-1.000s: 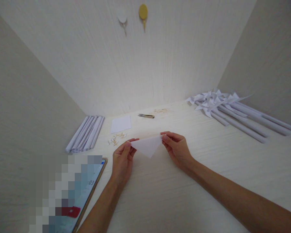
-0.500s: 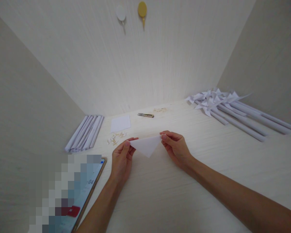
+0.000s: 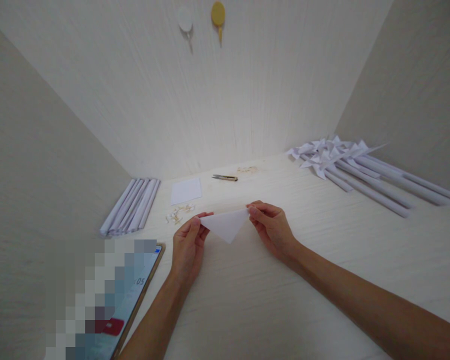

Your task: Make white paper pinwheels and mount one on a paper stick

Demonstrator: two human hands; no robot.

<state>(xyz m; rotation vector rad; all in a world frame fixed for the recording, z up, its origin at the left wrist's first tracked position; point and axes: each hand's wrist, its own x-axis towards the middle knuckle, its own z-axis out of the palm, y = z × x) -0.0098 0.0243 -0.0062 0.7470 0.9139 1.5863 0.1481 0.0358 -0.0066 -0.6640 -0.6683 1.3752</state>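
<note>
A white sheet of paper [image 3: 228, 225], folded into a triangle, is stretched between my two hands with its point toward me. My left hand [image 3: 189, 245] pinches the left corner between thumb and fingers. At the right corner, my right hand [image 3: 272, 227] grips the paper the same way. Just beyond my left hand lies a scatter of small white-tipped pieces like cut cotton swabs [image 3: 180, 213]. Behind them rests a stack of square white paper [image 3: 186, 191].
Thread snips [image 3: 225, 177] lie near the back wall beside small tan bits [image 3: 247, 170]. Rolled paper tubes [image 3: 131, 206] are at left, paper pinwheels on sticks [image 3: 333, 152] at right. A partly pixelated phone [image 3: 135, 295] is front left. Two hooks [image 3: 218, 15] hang on the wall.
My hands and the folded paper stay almost still. The view has shifted very slightly, and the number on the phone screen has gone from 04 to 05.
</note>
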